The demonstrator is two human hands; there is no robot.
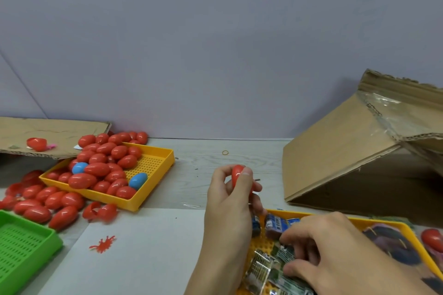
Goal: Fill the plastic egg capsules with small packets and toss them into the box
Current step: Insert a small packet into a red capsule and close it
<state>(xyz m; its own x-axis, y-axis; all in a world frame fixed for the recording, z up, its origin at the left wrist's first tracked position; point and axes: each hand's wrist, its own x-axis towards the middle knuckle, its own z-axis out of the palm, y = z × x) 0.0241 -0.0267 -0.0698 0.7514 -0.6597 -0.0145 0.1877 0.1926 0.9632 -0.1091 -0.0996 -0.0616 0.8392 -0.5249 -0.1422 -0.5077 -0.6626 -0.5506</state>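
We saw the green tray (22, 244) cut off at the left edge, and our right hand (335, 254) hid several packets (263, 268).

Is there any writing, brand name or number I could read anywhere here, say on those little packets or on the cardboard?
None can be read.
Blue packet in the yellow tray: white printed marks, too blurred to read.
Clear packets by the right hand: striped print, too small to read.
Cardboard box: no print visible.
Red egg in the left hand: plain.
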